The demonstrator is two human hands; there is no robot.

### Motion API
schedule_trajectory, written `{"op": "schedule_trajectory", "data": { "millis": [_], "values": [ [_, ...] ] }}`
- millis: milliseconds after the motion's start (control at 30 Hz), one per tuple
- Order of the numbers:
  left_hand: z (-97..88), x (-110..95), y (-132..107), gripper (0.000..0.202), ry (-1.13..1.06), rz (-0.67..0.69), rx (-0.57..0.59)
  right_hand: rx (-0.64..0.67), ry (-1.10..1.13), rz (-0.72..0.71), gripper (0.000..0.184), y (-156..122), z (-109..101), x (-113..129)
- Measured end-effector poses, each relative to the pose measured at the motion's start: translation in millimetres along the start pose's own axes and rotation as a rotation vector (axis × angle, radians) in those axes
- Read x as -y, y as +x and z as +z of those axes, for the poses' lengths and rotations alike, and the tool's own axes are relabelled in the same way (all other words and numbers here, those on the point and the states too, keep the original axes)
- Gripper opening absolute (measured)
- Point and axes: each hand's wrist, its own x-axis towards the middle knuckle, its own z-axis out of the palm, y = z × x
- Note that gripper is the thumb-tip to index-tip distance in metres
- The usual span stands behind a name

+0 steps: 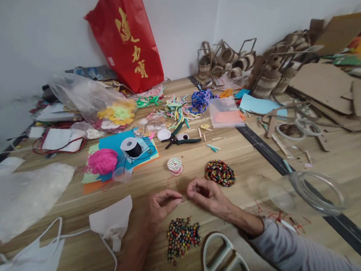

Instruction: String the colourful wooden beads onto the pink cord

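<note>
My left hand [163, 205] is closed in a pinch, thumb against forefinger, with what looks like thin red thread at the tips. Just to its right, my right hand [208, 197] also pinches; whatever lies in its fingers is too small to make out. The fingertips are close together but apart. Beyond them stands a spool [174, 164] with a sparkly top, and fine red thread trails from it toward my hands. Loose coloured wooden beads [183, 238] lie in a pile below my hands. A coil of strung beads [220, 173] rests beyond my right hand.
Pale-handled scissors [221, 258] lie at the front edge. Farther back are pink yarn [102, 161], a black thread spool [131, 147] and cutters [181, 140]. A clear tubing ring [338, 202] sits right; a white mask [112, 217] lies left.
</note>
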Motion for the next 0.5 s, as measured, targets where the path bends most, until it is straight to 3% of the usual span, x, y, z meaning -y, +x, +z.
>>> {"op": "schedule_trajectory", "data": {
  "millis": [167, 500],
  "values": [
    [-2.8, 1.4, 0.7, 0.014, -0.065, -0.101, -0.054, 0.052, -0.009, -0.006, 0.027, -1.2, 0.2, -2.8],
    [-1.2, -3.1, 0.0, 0.012, -0.110, -0.121, -0.044, 0.061, -0.059, -0.016, 0.023, -1.8, 0.6, -4.8]
  ]
}}
